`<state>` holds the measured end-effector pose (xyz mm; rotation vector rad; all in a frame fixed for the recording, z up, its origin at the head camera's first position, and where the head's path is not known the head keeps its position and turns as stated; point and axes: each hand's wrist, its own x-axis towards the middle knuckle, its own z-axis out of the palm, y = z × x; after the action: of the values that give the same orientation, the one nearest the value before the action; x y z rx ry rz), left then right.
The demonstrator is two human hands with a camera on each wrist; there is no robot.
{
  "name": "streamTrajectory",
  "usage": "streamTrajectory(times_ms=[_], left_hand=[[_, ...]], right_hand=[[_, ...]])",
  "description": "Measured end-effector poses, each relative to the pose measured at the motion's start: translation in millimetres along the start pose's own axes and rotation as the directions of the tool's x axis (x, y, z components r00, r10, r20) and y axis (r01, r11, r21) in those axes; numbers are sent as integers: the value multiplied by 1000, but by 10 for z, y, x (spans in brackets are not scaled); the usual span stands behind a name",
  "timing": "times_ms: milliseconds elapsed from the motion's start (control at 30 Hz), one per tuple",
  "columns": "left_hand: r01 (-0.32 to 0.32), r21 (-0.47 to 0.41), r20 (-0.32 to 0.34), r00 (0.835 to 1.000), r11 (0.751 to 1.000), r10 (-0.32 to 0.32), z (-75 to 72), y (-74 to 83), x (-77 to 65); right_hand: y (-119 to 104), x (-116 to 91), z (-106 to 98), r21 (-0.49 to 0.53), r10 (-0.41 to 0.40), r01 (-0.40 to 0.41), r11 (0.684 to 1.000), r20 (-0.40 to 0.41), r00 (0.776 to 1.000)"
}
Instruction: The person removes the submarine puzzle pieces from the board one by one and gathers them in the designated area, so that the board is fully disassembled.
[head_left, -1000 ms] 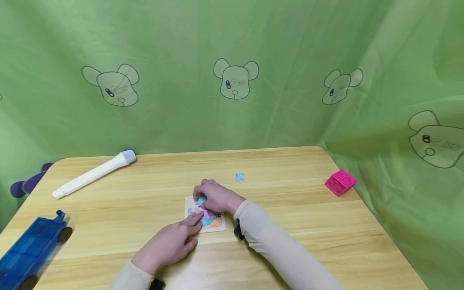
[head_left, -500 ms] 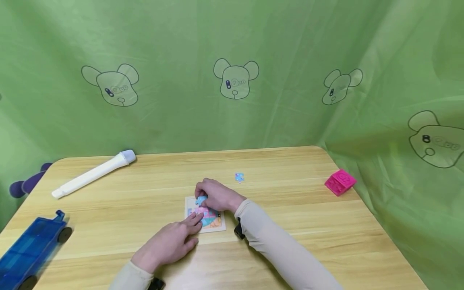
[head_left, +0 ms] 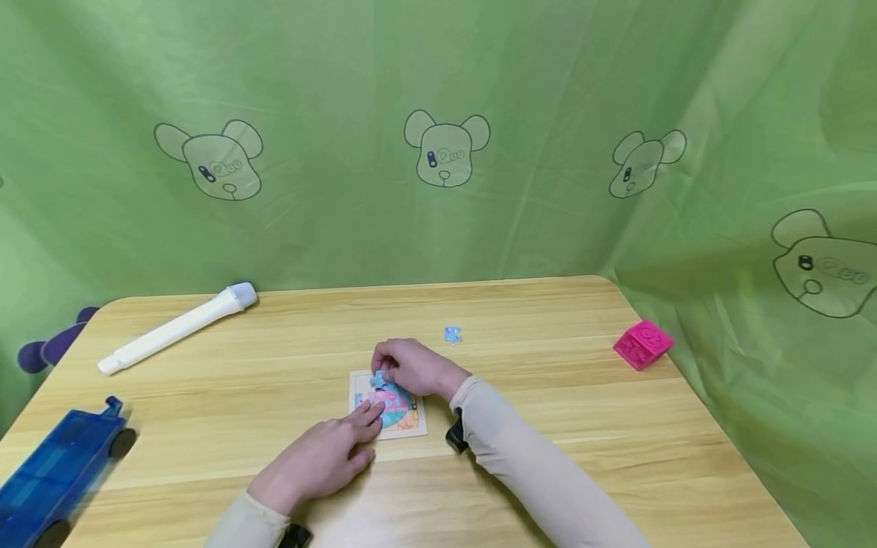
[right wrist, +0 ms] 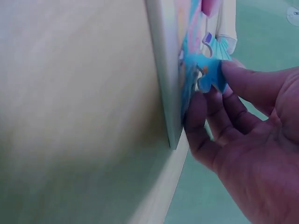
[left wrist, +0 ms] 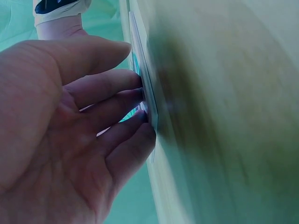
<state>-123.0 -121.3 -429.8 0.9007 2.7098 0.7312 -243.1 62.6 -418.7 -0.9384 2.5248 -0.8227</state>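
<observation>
A small jigsaw puzzle in a pale frame (head_left: 407, 435) lies on the table in front of me, its picture pink, blue and orange. My left hand (head_left: 322, 460) rests its fingertips on the lower left of the puzzle; in the left wrist view the fingers (left wrist: 124, 93) reach over the frame's edge. At the top of the frame, my right hand (head_left: 418, 367) pinches a blue puzzle piece (right wrist: 214, 74) between thumb and fingers. That piece is tilted over the board in the right wrist view. Another blue puzzle piece (head_left: 452, 335) lies beyond the right hand on the table.
A white microphone-shaped stick (head_left: 178, 329) lies at the back left of the wooden table (head_left: 548, 457). Front left stands a blue toy wagon (head_left: 58, 476). A pink block (head_left: 644, 345) sits near the right edge. Green cloth (head_left: 329, 228) hangs behind.
My right hand has shifted slightly to the right over the top of the puzzle, still pinching the blue piece. My left hand stays in place.
</observation>
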Motion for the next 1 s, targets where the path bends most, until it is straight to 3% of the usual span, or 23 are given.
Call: streamTrajectory(times_ms=[267, 467, 733, 1000], left_hand=[[-4, -11, 2, 1000, 1000, 4, 1, 13, 8], [19, -9, 0, 1000, 1000, -19, 11, 15, 4], [22, -15, 10, 1000, 1000, -22, 15, 30, -9], [20, -11, -5, 1000, 1000, -20, 19, 22, -9]], right_hand=[[61, -122, -166, 62, -20, 22, 998, -37, 999], [303, -293, -411, 108, -37, 46, 993, -89, 995], [744, -577, -773, 66, 51, -40, 997, -179, 983], [1049, -690, -948, 54, 147, -138, 989, -234, 961]])
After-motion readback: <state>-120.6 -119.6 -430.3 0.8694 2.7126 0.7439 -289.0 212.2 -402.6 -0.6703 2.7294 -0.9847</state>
